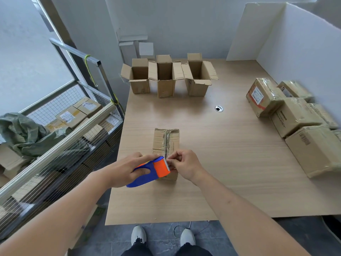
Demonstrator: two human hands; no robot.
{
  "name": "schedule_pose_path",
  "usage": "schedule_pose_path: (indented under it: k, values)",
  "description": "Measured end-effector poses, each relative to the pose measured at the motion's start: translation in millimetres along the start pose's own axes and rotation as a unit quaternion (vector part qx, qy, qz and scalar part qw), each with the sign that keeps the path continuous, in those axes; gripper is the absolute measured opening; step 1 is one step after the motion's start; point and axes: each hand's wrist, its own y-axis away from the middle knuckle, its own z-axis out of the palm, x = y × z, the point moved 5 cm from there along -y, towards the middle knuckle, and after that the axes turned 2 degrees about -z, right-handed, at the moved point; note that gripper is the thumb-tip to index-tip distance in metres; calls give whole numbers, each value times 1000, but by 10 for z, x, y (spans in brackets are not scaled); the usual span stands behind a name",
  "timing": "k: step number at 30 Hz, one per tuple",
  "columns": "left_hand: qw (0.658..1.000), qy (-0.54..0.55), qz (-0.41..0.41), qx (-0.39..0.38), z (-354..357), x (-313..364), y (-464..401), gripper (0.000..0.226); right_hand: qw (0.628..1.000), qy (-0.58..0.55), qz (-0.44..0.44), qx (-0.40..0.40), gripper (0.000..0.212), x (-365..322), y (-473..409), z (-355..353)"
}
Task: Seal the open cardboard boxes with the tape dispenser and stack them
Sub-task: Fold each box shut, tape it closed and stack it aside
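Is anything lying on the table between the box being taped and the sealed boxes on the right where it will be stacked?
Nothing visible blocks that path. Between the closed box under the tape dispenser and the sealed boxes lies bare table; the cable hole sits farther back, flush with the top.

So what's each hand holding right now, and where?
Left hand grips the tape dispenser by its blue handle; right hand pinches something at its toothed blade, seemingly the tape end.

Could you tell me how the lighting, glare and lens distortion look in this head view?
Head view: soft even daylight; faint glare on the pale wooden table; wide-angle bending curves the metal wire cart and stretches the taped cardboard boxes at right; centre sharp.
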Motion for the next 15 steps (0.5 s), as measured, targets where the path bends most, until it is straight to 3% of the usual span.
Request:
schedule_pose_path:
  k: [10,15]
  values:
    - [997,2,-55,-53,-32,-485,90,48,995,-17,58,84,12,348,184,-540]
    - [995,5,-69,-72,-2,-593,53,47,992,-11,86,96,8,530,177,-483]
